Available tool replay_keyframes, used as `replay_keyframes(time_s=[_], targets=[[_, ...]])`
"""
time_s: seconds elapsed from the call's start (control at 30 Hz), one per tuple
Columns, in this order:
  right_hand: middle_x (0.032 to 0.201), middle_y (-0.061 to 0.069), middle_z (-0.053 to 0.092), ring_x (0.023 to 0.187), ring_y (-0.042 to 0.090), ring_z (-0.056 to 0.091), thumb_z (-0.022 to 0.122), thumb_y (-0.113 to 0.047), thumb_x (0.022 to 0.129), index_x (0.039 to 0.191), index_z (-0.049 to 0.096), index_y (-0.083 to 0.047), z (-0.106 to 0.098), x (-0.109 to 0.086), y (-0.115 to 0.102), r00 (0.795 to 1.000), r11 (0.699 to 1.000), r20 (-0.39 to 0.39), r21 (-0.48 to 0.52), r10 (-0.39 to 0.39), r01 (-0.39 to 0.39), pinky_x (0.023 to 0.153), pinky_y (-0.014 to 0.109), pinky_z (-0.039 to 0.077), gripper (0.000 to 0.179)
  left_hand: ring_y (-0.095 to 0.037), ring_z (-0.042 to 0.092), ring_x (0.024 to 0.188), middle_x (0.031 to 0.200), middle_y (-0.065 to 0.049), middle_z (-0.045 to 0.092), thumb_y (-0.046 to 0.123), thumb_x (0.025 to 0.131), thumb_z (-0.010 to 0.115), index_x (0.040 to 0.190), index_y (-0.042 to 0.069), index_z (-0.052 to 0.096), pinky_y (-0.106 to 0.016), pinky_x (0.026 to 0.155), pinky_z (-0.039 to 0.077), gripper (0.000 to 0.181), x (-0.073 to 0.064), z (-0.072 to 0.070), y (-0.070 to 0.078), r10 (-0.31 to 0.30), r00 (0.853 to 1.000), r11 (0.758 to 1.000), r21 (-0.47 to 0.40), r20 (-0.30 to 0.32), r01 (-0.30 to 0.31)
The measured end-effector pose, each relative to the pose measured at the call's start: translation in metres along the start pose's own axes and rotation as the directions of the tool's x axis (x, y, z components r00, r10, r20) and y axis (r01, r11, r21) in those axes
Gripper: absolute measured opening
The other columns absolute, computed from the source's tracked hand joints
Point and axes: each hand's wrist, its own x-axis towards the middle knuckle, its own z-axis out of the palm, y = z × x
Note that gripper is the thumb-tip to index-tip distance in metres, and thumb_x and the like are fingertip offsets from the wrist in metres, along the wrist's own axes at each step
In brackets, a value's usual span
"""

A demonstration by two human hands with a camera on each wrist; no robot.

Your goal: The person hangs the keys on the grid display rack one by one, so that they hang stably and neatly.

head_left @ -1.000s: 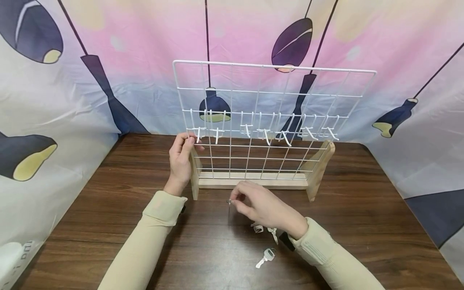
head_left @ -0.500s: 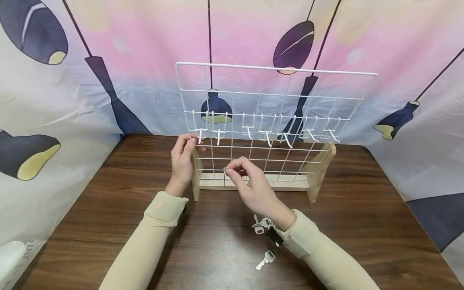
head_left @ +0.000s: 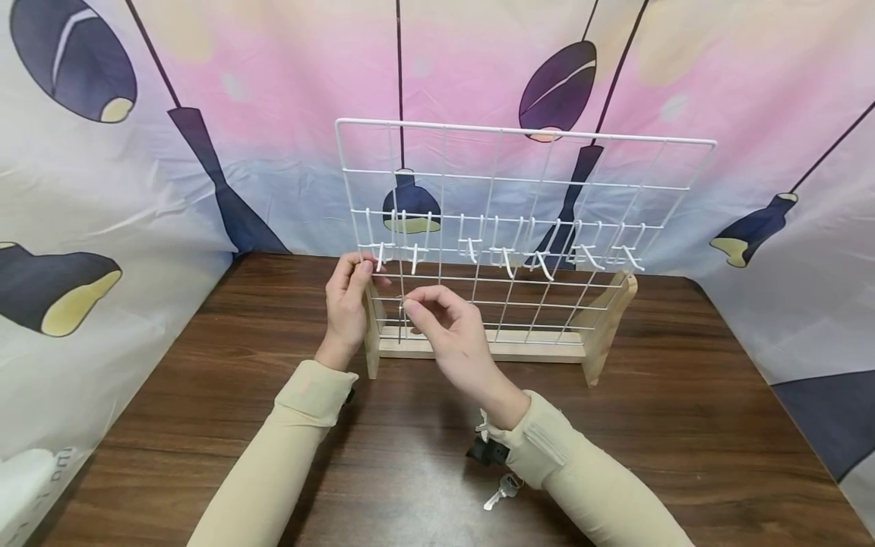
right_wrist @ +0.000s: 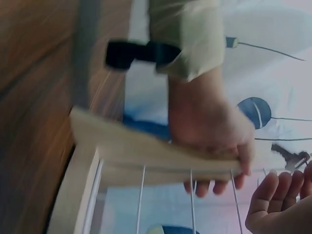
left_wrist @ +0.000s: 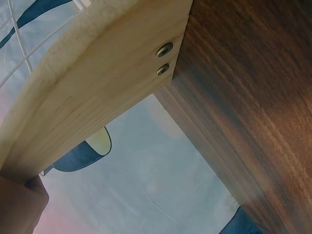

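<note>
A white wire grid rack [head_left: 526,131] stands on wooden feet, with a row of white hooks [head_left: 506,262] across it. My left hand [head_left: 347,304] grips the top of the rack's left wooden side panel [head_left: 372,346], its thumb in front. The left wrist view shows that side panel [left_wrist: 97,73] close up with two bolts. In my right hand [head_left: 447,334], thumb and fingertips pinch a key [head_left: 400,323] by its top; it hangs upright in front of the grid, below the leftmost hooks. The key [right_wrist: 292,157] is dark and blurred in the right wrist view.
A silver key [head_left: 502,490] lies on the brown wooden table [head_left: 205,395], near the right sleeve. Other keys [head_left: 482,427] are partly hidden behind the right cuff. A printed curtain [head_left: 287,190] surrounds the table, and a white object [head_left: 27,494] stands at the lower left.
My right hand has lifted the key from low over the table, up and leftward to the grid's lower left part. The left hand keeps its grip on the rack.
</note>
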Motion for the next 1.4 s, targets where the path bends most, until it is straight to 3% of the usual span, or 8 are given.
replay_keyframes(time_s=[0.13,0.23,0.37,0.57,0.9,1.07,1.27,1.4], targets=[[0.094,0.007,0.062,0.079,0.017,0.056,0.061,-0.007,0.095,0.101,0.062,0.005,0.009,0.004,0.002,0.997,0.985,-0.020,0.155,0.073,-0.069,0.072,0.029,0.052,0.013,-0.024,0.060,0.073,0.087,-0.005,0.060,0.003,0.100,0.044,0.095,0.012,0.060,-0.034,0.071,0.055,0.018,0.000,0.000,0.000,-0.011,1.000,1.000,0.013,-0.010,0.011],[0.092,0.005,0.062,0.081,0.014,0.056,0.059,-0.004,0.095,0.101,0.062,0.004,0.015,0.006,0.001,0.995,0.969,-0.025,0.232,0.098,-0.090,0.071,0.026,0.051,0.010,-0.019,0.060,0.074,0.087,-0.003,0.060,0.004,0.101,0.044,0.096,-0.003,0.056,-0.030,0.072,0.055,0.015,0.000,0.000,0.000,-0.019,1.000,0.999,0.025,-0.012,0.019],[0.087,0.000,0.060,0.079,0.013,0.055,0.057,0.000,0.095,0.100,0.063,-0.002,0.021,0.008,0.000,0.993,0.943,-0.021,0.316,0.115,-0.103,0.070,0.024,0.050,0.008,-0.015,0.059,0.079,0.088,-0.002,0.060,0.003,0.100,0.044,0.101,-0.021,0.045,-0.025,0.075,0.051,0.025,0.000,0.000,0.001,-0.007,1.000,0.997,0.076,-0.013,0.008],[0.087,0.000,0.057,0.077,0.011,0.052,0.053,0.001,0.097,0.095,0.064,-0.014,0.027,0.012,-0.002,0.992,0.894,-0.002,0.434,0.125,-0.112,0.068,0.021,0.046,0.020,-0.016,0.057,0.085,0.089,-0.002,0.061,0.002,0.099,0.045,0.101,-0.018,0.050,-0.024,0.078,0.046,0.021,0.000,-0.002,0.000,0.022,1.000,0.990,0.140,-0.018,-0.019],[0.092,-0.001,0.056,0.077,0.011,0.050,0.053,-0.002,0.098,0.094,0.064,-0.014,0.030,0.017,-0.003,0.990,0.878,-0.003,0.462,0.143,-0.126,0.067,0.021,0.045,0.017,-0.016,0.055,0.084,0.088,-0.009,0.059,-0.002,0.099,0.043,0.103,-0.019,0.050,-0.026,0.076,0.045,0.018,-0.001,0.000,0.004,-0.005,0.999,0.986,0.166,-0.036,0.011],[0.091,-0.001,0.056,0.076,0.010,0.050,0.053,-0.002,0.098,0.094,0.065,-0.015,0.030,0.018,-0.003,0.989,0.877,-0.010,0.463,0.151,-0.129,0.067,0.022,0.045,0.018,-0.014,0.054,0.083,0.087,-0.014,0.056,-0.006,0.097,0.042,0.101,-0.022,0.048,-0.025,0.075,0.044,0.018,-0.002,0.006,0.017,0.003,0.999,0.981,0.193,-0.036,0.004],[0.091,-0.002,0.057,0.076,0.010,0.050,0.054,-0.002,0.097,0.094,0.065,-0.016,0.031,0.018,-0.002,0.985,0.874,-0.012,0.463,0.170,-0.145,0.067,0.021,0.045,0.018,-0.010,0.053,0.083,0.086,-0.001,0.058,-0.006,0.097,0.042,0.098,-0.018,0.051,-0.020,0.076,0.043,0.014,-0.004,0.014,0.031,0.011,0.999,0.981,0.196,-0.033,-0.004],[0.090,-0.001,0.056,0.076,0.010,0.050,0.055,-0.003,0.097,0.094,0.065,-0.015,0.031,0.019,0.000,0.984,0.875,-0.013,0.461,0.175,-0.150,0.067,0.022,0.045,0.016,-0.015,0.053,0.084,0.087,0.008,0.057,-0.006,0.097,0.041,0.101,-0.024,0.047,-0.023,0.077,0.043,0.019,-0.004,0.013,0.031,0.004,1.000,0.978,0.209,-0.031,0.002]])
